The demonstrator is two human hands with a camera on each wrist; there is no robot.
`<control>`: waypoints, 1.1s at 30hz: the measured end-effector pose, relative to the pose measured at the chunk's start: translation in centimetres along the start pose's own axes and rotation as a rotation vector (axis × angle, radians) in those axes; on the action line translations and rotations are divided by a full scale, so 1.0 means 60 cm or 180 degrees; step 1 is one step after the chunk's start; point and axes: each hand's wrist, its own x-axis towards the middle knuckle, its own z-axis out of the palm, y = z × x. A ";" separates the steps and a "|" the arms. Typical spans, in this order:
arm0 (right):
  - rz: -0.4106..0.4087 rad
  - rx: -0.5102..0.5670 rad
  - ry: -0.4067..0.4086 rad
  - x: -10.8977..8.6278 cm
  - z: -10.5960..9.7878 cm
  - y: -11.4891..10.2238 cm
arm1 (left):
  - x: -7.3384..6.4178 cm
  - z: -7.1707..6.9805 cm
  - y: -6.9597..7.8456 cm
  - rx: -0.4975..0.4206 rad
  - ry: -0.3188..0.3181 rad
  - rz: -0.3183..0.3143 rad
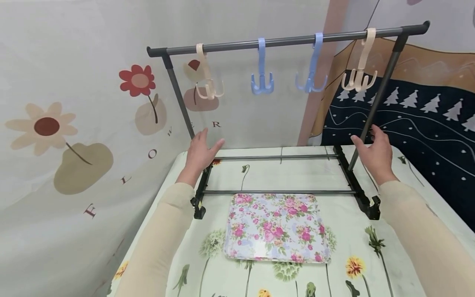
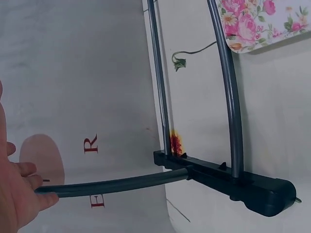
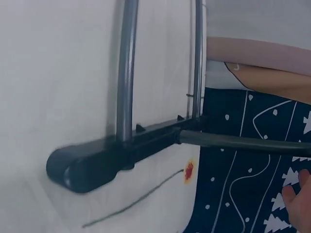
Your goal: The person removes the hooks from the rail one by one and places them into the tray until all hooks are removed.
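A dark grey metal rack stands on the table, with its top bar (image 1: 237, 45) held up by two posts. My left hand (image 1: 200, 154) is at the left post (image 2: 121, 184), thumb spread away from the fingers; in the left wrist view its fingertips overlap the post's end. Beside the right post (image 1: 379, 93) my right hand (image 1: 376, 154) has its fingers spread and holds nothing; only a little of it shows in the right wrist view. Two beige hooks (image 1: 210, 88) and two blue hooks (image 1: 262, 84) hang from the bar.
In front of the rack lies a flat, glossy, rectangular thing (image 1: 276, 229) with a pink flower print. Two crossbars (image 1: 278, 192) join the rack's black feet (image 1: 200, 198). Flower-print cloth (image 1: 341, 243) covers the table; printed curtains (image 1: 92, 103) hang behind and beside it.
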 end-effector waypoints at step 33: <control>0.0795 0.0885 0.0331 0.033 0.029 0.036 | 0.010 -0.025 0.026 -0.1031 0.0216 -0.0197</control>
